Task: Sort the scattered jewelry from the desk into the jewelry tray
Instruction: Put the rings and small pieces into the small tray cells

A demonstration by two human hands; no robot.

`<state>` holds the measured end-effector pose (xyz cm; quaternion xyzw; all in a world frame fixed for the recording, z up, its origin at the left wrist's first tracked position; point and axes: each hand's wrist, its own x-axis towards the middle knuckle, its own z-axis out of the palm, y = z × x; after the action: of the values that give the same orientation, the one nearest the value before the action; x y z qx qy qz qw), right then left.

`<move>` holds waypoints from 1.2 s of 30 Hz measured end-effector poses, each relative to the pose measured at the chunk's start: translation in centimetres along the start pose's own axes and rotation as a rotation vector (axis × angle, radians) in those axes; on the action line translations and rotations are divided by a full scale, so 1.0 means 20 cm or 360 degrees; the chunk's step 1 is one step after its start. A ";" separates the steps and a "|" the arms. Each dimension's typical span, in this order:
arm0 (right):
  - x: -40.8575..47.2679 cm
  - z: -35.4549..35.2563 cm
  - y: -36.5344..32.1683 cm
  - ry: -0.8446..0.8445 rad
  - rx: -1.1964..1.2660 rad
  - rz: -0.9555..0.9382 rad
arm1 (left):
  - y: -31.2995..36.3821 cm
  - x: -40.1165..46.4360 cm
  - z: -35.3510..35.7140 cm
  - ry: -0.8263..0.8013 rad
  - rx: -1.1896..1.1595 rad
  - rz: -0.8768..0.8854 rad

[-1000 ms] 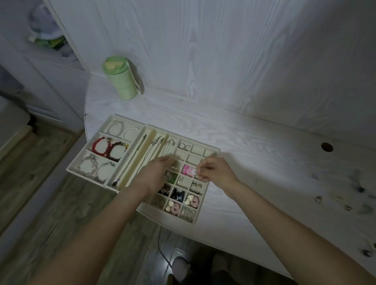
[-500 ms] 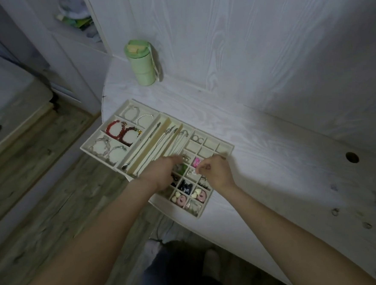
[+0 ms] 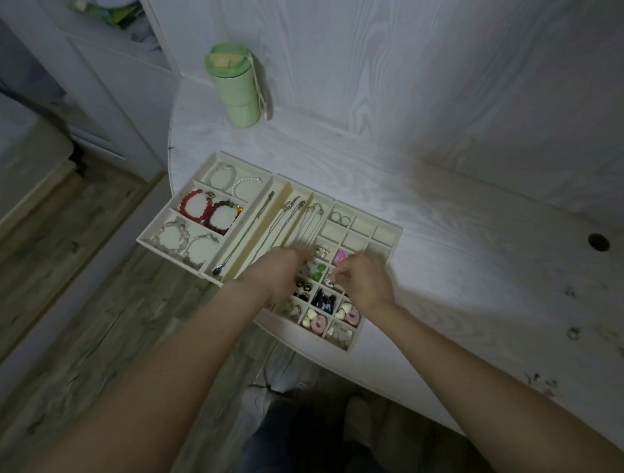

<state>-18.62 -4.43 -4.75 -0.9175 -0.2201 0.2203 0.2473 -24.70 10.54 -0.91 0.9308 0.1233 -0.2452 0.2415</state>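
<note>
step: placing a small piece into the tray (image 3: 390,247) grid | left hand (image 3: 282,275) over cells, grip unclear | right hand (image 3: 365,284) pinching something tiny (unidentifiable) | next: release, fetch loose jewelry (image 3: 573,333) at desk's right

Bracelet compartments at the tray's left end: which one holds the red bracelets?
The middle compartment of the three: it holds two red beaded bracelets, while the compartments on either side hold pale, whitish or silvery ones.
</note>
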 end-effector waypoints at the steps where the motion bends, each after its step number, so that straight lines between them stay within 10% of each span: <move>1: 0.00 0.00 0.00 0.0003 -0.0016 -0.0006 | 0.00 0.00 0.00 0.0005 -0.0003 0.0000; 36: 0.01 -0.07 -0.09 -0.0218 -0.0860 -0.0367 | 0.00 0.03 0.03 0.0148 0.0091 0.0022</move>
<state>-18.16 -3.39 -2.69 -0.9021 -0.3896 0.1856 0.0023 -24.54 10.33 -1.77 0.9485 0.1209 -0.2035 0.2106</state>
